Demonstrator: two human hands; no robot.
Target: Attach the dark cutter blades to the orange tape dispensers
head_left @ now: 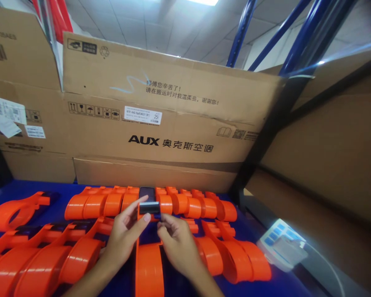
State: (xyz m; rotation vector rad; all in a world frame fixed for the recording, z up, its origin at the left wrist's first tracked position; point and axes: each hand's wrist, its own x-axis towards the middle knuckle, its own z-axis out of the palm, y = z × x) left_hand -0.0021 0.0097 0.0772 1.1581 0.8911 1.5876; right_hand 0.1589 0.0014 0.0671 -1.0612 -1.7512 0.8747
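Observation:
An orange tape dispenser is in front of me, its round body toward me and its head pointing away. Across the head runs a black cutter part with a pale serrated blade. My left hand grips the head from the left, thumb on the near face and index finger reaching behind the blade. Close against the right end of the cutter, my right hand has its fingers curled together in a pinch. Something small and dark blue shows at its fingertips, too little to name.
Rows of orange dispensers lie left, right and behind on the blue surface. A dark flat device stands behind the blade. Large cardboard walls off the back. At right are a dark rack post and a white boxy device with a cable.

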